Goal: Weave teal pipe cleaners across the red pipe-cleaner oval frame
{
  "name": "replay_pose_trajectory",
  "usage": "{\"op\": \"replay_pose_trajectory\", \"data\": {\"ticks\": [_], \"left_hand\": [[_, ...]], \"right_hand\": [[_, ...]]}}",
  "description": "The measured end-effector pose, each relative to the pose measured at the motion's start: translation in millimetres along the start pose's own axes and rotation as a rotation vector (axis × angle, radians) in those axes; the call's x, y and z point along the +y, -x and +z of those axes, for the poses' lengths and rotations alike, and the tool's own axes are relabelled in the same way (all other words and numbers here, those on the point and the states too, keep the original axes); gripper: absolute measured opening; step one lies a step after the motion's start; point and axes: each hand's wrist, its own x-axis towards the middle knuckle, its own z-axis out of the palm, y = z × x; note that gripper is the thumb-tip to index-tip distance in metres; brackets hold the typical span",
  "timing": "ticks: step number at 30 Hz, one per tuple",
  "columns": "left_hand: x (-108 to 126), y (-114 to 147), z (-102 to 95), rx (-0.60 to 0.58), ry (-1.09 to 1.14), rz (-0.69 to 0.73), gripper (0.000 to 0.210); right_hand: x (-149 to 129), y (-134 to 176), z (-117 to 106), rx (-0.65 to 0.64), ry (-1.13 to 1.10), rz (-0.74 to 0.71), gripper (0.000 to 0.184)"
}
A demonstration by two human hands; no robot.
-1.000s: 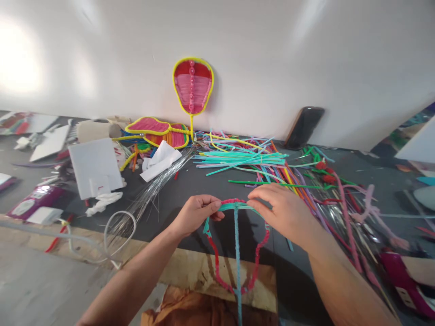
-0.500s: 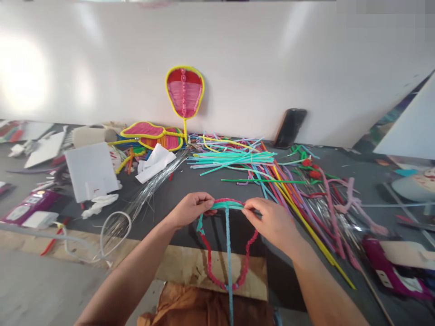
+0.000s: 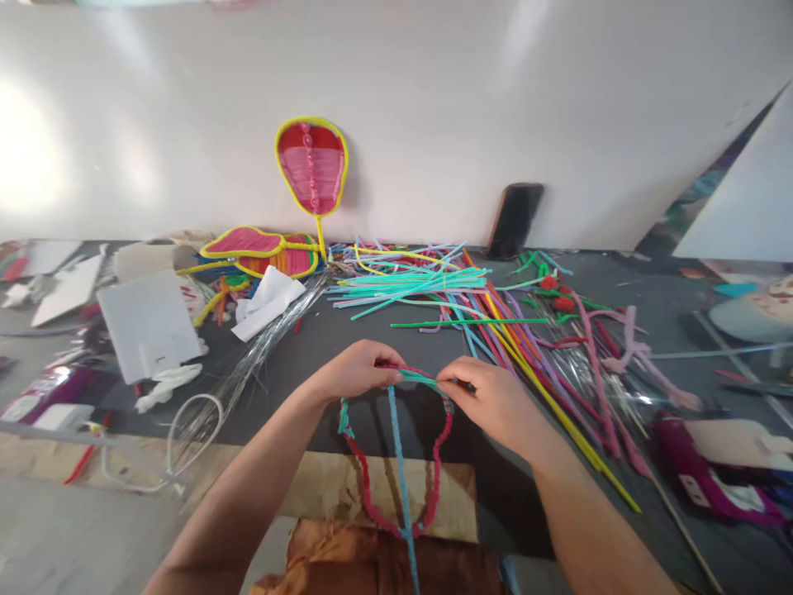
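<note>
A loop frame of twisted red pipe cleaner (image 3: 439, 463) hangs upright between my hands, above the table's front edge. Teal pipe cleaners (image 3: 419, 378) run along its top. A light blue stem (image 3: 400, 463) goes from the top down across the loop and past its bottom. My left hand (image 3: 359, 369) pinches the top where the stem meets it. With fingertips closed, my right hand (image 3: 474, 388) grips the teal strands at the top right corner. A teal end (image 3: 345, 419) is wrapped round the loop's left side.
Teal pipe cleaners (image 3: 409, 285) lie bundled at the back, beside many coloured ones. A pink and yellow paddle shape (image 3: 311, 169) stands against the white wall, with a phone (image 3: 515, 219) to its right. Metal wires (image 3: 273, 330), white paper (image 3: 269, 302) and purple glue guns (image 3: 700, 479) lie around.
My left hand has slid along the loop's top to the stem. Teal strands now wrap at the right corner near my right hand. The view has shifted slightly.
</note>
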Motion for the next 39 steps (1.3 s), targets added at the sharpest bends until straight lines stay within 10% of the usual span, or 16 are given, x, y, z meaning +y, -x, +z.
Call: {"op": "replay_pose_trajectory", "data": {"ticks": [16,28,39], "left_hand": [[-11.5,6.7,-4.6,0.022,0.071,-0.042,0.028],[0.1,12.9,6.7,0.185,-0.358,0.170,0.023],[-9.4,5.5,2.5,0.055,0.005,0.000,0.025]], "right_hand": [[5.8,-2.9,-2.8,-0.254,-0.310,0.294,0.016],[7.1,-4.5,-2.8,-0.294,-0.325,0.260,0.019],[9.1,-2.9,-4.9,-0.314,-0.326,0.246,0.020]]}}
